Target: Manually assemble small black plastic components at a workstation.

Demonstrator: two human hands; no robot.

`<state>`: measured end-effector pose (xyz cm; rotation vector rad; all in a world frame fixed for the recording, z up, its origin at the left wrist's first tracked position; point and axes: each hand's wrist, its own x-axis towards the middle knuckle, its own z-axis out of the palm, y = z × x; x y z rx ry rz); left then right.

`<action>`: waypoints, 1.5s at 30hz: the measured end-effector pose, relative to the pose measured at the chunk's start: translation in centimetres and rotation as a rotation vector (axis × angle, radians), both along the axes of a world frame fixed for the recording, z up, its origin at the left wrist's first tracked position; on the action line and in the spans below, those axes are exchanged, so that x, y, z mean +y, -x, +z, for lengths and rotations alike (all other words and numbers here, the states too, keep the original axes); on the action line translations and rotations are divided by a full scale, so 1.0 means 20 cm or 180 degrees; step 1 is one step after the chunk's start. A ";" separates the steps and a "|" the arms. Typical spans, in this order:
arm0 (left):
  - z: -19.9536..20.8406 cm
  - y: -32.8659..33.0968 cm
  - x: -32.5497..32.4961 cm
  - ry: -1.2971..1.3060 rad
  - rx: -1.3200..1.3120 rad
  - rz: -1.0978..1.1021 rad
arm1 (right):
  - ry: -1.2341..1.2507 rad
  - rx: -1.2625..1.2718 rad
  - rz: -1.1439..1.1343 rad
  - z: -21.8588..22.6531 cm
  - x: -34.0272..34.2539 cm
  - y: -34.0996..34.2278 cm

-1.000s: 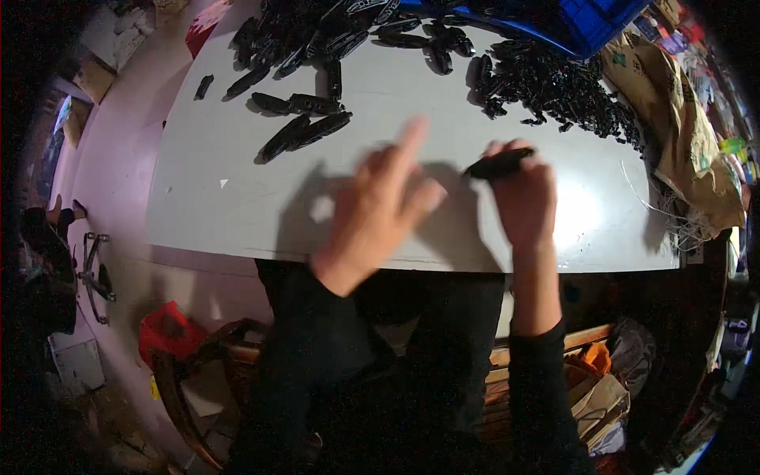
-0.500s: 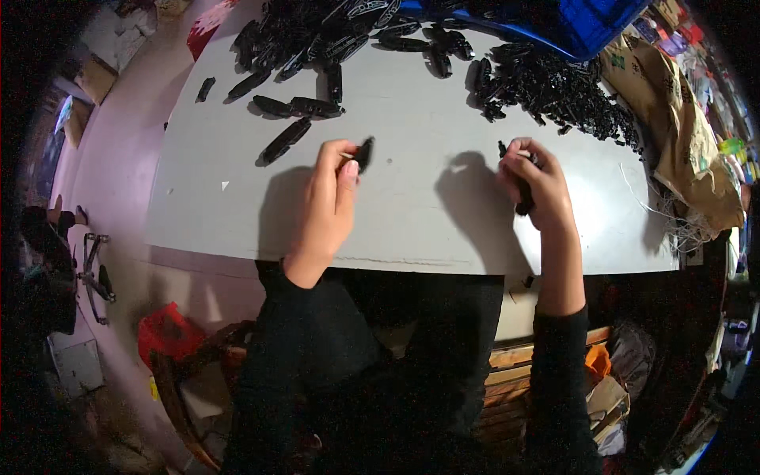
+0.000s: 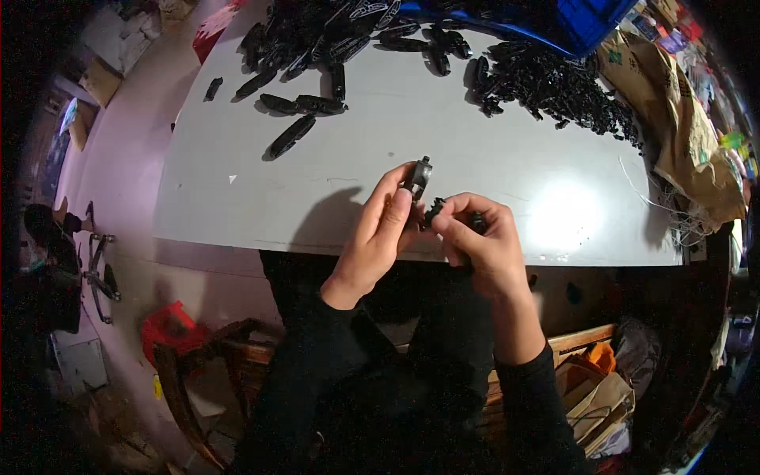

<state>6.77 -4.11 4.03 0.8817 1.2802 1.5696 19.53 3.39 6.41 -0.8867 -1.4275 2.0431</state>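
My left hand (image 3: 378, 233) is closed round a long black plastic part (image 3: 420, 178), held tilted above the front edge of the white table (image 3: 507, 142). Close beside it, my right hand (image 3: 484, 237) pinches a small black plastic piece (image 3: 434, 212) between thumb and fingers, near the lower end of the long part. Whether the two pieces touch, I cannot tell. More black bits (image 3: 477, 222) show in the curl of my right fingers. Further back on the table lie a pile of long black parts (image 3: 309, 39) and a heap of small black pieces (image 3: 546, 83).
A blue bin (image 3: 590, 28) stands at the back right, with a brown paper sack (image 3: 673, 127) along the right edge. Single long black parts (image 3: 291, 136) lie at the left. A wooden chair (image 3: 178, 396) and a red bag (image 3: 170, 328) are at lower left.
My hands have come together over the table's front edge, the left moving right and the right moving left and nearer. Both still hold black parts; the long one now points away from me.
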 end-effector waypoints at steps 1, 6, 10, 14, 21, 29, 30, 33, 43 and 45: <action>0.00 0.00 0.00 -0.0159 0.0197 0.0115 | 0.0001 0.0007 0.0012 0.00 -0.01 0.02; -0.01 0.02 -0.03 -0.0118 0.0612 -0.0215 | -0.0227 0.0083 -0.0068 -0.02 -0.02 0.00; 0.00 0.05 -0.05 -0.0388 0.1199 -0.0322 | -0.1227 -0.0376 0.0394 0.02 -0.02 0.01; 0.00 0.03 -0.03 -0.0499 0.1236 -0.0663 | -0.1881 -0.0229 0.0273 0.01 0.02 0.00; -0.04 0.02 -0.04 -0.0499 0.0727 -0.0724 | -0.0580 -0.0281 0.0370 -0.02 0.05 0.00; 0.00 0.00 -0.05 -0.0041 -0.0194 -0.1015 | -0.0551 0.0023 0.0321 -0.07 0.07 -0.01; -0.01 0.00 -0.05 -0.0057 -0.0167 -0.1049 | -0.0621 0.0031 0.0308 -0.08 0.07 -0.01; -0.02 0.00 -0.04 -0.0036 0.0033 -0.0942 | -0.0876 0.0112 0.0168 -0.12 0.07 0.00; -0.06 -0.04 -0.02 -0.0594 0.0825 -0.0185 | -0.0251 -0.0232 0.0007 -0.04 0.02 0.00; -0.03 -0.03 -0.03 -0.0446 0.0809 -0.0280 | -0.0138 -0.0147 0.0043 -0.04 0.01 0.01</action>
